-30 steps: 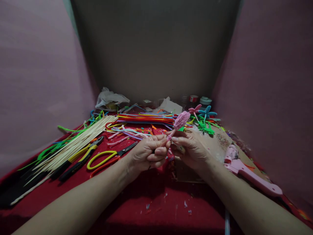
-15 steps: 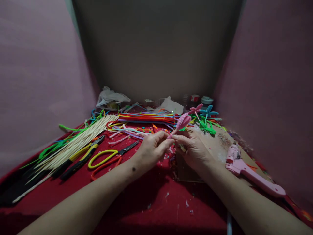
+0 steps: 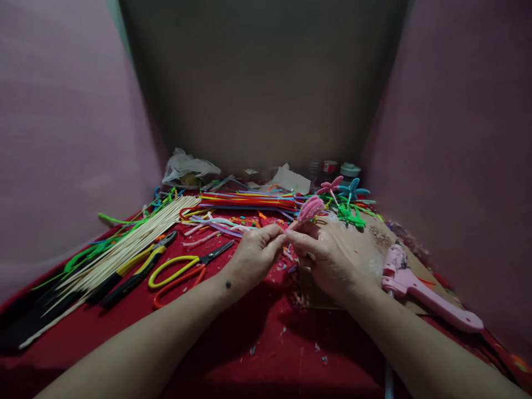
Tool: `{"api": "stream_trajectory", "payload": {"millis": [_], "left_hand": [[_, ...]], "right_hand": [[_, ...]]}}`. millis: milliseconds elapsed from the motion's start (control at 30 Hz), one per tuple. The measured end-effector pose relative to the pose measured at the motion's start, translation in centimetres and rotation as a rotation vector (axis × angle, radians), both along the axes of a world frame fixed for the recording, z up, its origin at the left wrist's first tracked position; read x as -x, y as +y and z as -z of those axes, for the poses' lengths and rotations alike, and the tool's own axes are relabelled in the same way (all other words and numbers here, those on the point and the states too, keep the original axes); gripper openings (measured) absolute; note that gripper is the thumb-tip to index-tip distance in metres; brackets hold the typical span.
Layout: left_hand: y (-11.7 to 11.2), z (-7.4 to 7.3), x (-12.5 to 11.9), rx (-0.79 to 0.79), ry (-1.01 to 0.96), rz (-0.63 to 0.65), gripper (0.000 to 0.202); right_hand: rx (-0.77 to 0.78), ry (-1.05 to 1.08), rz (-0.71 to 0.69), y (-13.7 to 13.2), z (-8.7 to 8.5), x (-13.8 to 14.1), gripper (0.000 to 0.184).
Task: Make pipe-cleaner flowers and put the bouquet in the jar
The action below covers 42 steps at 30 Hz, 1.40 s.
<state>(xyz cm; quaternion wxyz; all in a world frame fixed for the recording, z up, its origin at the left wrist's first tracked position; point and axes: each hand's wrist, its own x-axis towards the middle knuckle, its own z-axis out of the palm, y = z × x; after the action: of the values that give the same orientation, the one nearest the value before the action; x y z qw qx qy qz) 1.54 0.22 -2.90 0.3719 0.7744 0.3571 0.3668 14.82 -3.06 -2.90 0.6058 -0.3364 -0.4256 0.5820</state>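
Two bare hands meet a little right of the centre of the frame, and between them is a fuzzy pink flower (image 3: 311,209), its head leaning to the upper right. The left hand (image 3: 255,252) pinches the lower end of the stem, with the grip pressed together. The right hand (image 3: 324,257) also has its grip closed on this end, thumb forward; some of its fingers are hidden. Both hands are above the table (image 3: 249,354), which has a red cover. At the left of the frame lie wooden sticks (image 3: 124,257), then pliers (image 3: 142,274) and scissors (image 3: 203,260), near the left forearm. Behind the hands, in the middle, there is a bundle of coloured strands (image 3: 249,201). At the right, a pink glue gun (image 3: 434,302) rests partly on the cardboard (image 3: 359,249), beside the right forearm.
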Motion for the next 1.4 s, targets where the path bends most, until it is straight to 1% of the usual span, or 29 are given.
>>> {"api": "stream_trajectory", "payload": {"millis": [133,233,333,467,533,600,733,833,967,1100,1233,1333,1400], "left_hand": [[0.0,-0.5,0.1,0.366,-0.17,0.099,0.027],[0.3,-0.5,0.3,0.573,-0.282,0.168,0.025],[0.5,-0.4,0.6,0.7,-0.377,0.265,0.02],[0.4,-0.3,0.9,0.813,-0.462,0.4,0.018],[0.5,-0.2,1.0,0.86,-0.485,0.439,0.017],[0.5,-0.1,1.0,0.905,-0.497,0.464,0.016],[0.8,0.1,1.1,0.958,-0.516,0.512,0.017],[0.8,0.2,1.1,0.971,-0.51,0.506,0.016],[0.8,0.2,1.0,0.953,-0.487,0.464,0.017],[0.8,0.3,0.7,0.888,-0.457,0.404,0.022],[1.1,1.0,0.3,0.836,-0.423,0.335,0.033],[1.6,1.7,0.2,0.838,-0.388,0.266,0.035],[1.9,2.1,0.3,0.848,-0.351,0.264,0.031]], "right_hand": [[0.02,0.037,-0.012,0.0,0.1,0.1,0.015],[0.022,0.09,-0.041,0.4,0.8,-0.1,0.015],[0.049,0.11,-0.063,0.7,1.5,-0.6,0.015],[0.078,0.145,-0.131,1.0,1.8,-0.8,0.022],[0.107,0.163,-0.151,1.1,1.8,-0.8,0.025],[0.122,0.172,-0.167,1.2,1.9,-0.8,0.022],[0.061,0.157,-0.206,1.4,2.0,-0.9,0.01],[0.009,0.147,-0.186,1.5,2.0,-0.9,0.008],[-0.027,0.095,-0.14,1.4,1.9,-0.8,0.005],[-0.033,0.077,-0.107,1.5,1.9,-1.0,0.01],[0.012,0.077,-0.053,1.6,1.5,-1.1,0.013],[-0.036,0.031,-0.022,1.5,1.1,-1.0,0.014],[-0.087,-0.035,0.016,1.4,0.9,-1.0,0.012]]}}
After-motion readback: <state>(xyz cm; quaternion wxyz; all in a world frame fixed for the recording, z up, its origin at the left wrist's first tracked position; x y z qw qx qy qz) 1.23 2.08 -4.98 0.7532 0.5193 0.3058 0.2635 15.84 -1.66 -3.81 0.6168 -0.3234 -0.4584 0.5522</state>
